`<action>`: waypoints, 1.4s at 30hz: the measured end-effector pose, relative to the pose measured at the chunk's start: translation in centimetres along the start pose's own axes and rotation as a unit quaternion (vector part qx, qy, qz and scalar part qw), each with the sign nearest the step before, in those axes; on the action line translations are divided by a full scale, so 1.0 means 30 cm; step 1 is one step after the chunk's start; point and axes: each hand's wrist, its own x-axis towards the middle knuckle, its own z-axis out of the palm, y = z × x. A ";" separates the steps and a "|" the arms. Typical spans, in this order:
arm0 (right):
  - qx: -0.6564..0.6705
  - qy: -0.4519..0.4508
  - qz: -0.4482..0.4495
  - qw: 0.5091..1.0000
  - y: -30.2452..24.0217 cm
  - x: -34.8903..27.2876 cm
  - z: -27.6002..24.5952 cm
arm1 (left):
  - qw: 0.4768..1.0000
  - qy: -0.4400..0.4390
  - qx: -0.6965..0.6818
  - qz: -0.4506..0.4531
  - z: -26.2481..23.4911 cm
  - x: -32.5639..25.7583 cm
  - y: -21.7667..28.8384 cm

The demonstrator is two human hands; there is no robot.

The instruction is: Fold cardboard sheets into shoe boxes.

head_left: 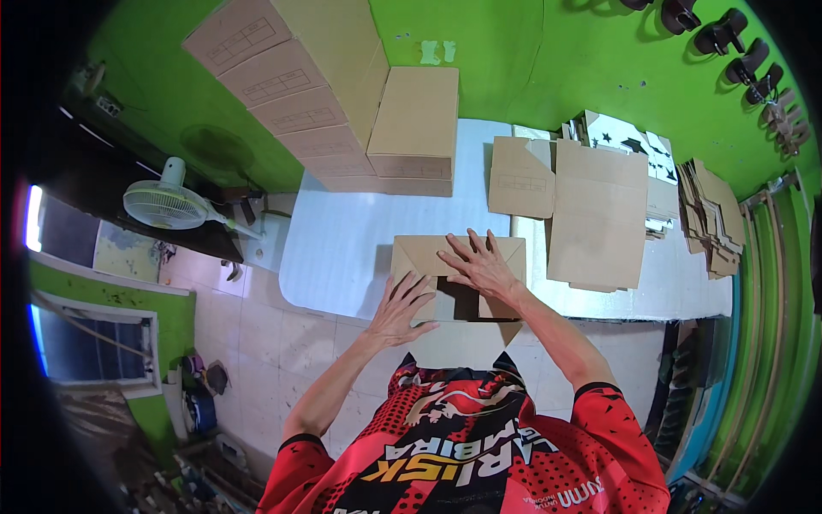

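Observation:
A brown cardboard box (pixel 419 253), partly folded together, lies at the table's near edge in front of me. Its far and side panels are turned inward, and a dark gap shows in the middle. One pale flap (pixel 458 343) hangs over the edge toward my body. My left hand (pixel 401 308) rests on the left side panel, fingers spread. Flat on the far panel lies my right hand (pixel 481 267), its fingers apart too. Neither hand grips anything. The box's inside is mostly hidden in shadow.
Finished-looking boxes (pixel 334 103) stand in a tall stack at the back left of the white table (pixel 334 248). Flat cardboard sheets (pixel 599 214) lie to the right, with more cardboard pieces (pixel 711 214) beyond. A white fan (pixel 167 201) stands left, near a green wall (pixel 497 51).

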 end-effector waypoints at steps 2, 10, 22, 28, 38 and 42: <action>0.006 -0.003 0.000 1.000 0.000 0.000 -0.001 | 1.000 0.010 0.011 0.011 0.005 0.008 -0.003; 0.004 0.004 -0.002 1.000 0.001 0.001 0.002 | 1.000 0.025 -0.001 -0.009 0.021 0.007 -0.017; 0.113 -0.029 0.023 0.993 0.093 -0.146 -0.127 | 0.997 0.000 -0.078 0.023 -0.011 -0.131 -0.132; 0.123 -0.118 0.004 0.985 0.161 -0.447 -0.208 | 0.998 -0.042 -0.042 0.023 0.038 -0.234 -0.220; 0.242 -0.005 0.148 0.959 0.052 -0.529 -0.089 | 0.961 0.099 -0.243 -0.086 0.109 -0.132 -0.124; 0.317 0.078 0.245 0.913 0.000 -0.489 -0.043 | 0.906 0.199 -0.322 -0.189 0.156 -0.077 -0.064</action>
